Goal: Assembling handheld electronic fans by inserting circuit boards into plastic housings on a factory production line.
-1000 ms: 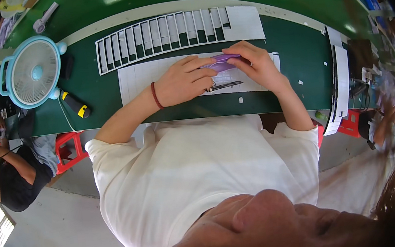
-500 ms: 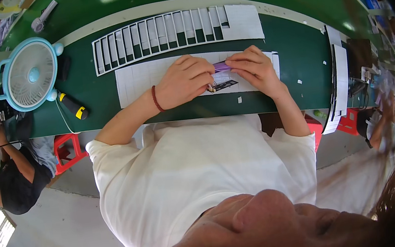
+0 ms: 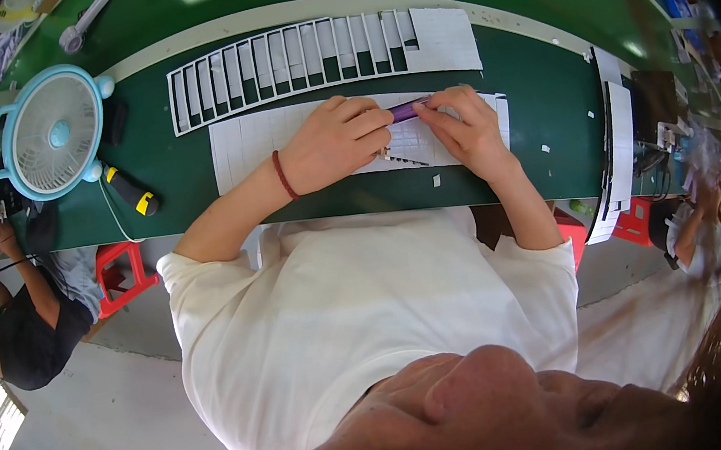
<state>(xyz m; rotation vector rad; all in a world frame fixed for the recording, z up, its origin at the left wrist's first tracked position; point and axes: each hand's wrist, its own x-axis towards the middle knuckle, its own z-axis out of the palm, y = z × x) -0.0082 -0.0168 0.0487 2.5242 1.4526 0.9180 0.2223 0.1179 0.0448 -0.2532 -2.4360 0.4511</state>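
My left hand (image 3: 339,141) and my right hand (image 3: 466,129) hold a slim, shiny purple piece (image 3: 406,111) between them, over a white gridded sheet (image 3: 247,140) on the green table. The left fingers curl round its left end, and the right thumb and fingertips pinch its right end. Below the left fingertips a thin black strip (image 3: 407,162) shows nearly edge-on, with small light bits at its left end; how it joins the purple piece is hidden. Just beyond the hands lies a white slotted frame (image 3: 295,60) with many narrow openings.
On the left stand a light-blue fan (image 3: 52,135) and a yellow-black screwdriver-like tool (image 3: 133,192). White boards (image 3: 616,144) lean over the table's right edge. Small white scraps (image 3: 437,180) dot the tabletop. Another person (image 3: 25,311) sits at far left; red stools (image 3: 124,276) stand below.
The purple piece has been tilted, its right end now slightly higher and its broad face turned away. The black strip has turned from showing its flat side to nearly edge-on.
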